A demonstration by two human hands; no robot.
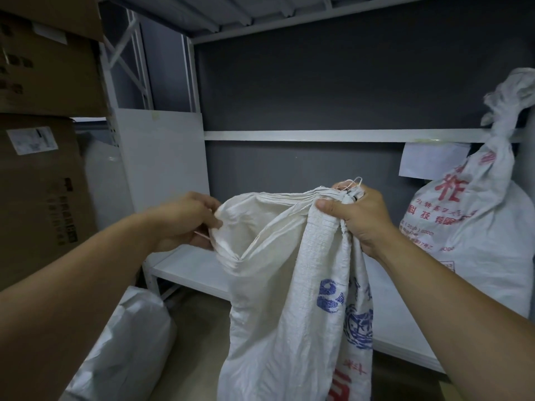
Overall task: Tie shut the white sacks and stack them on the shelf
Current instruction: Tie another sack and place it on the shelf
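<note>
The white sack [283, 299] hangs from the right hand [362, 218] clenching its mouth; left hand [185, 221] pinches its rim.

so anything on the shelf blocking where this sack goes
Nothing visible does: the shelf board behind the held sack is bare. A tied sack stands only at its right end, off to the side.

Red "科技" on the tied sack [477, 233]

Left hand [185, 222], right hand [357, 218], both curled
</note>
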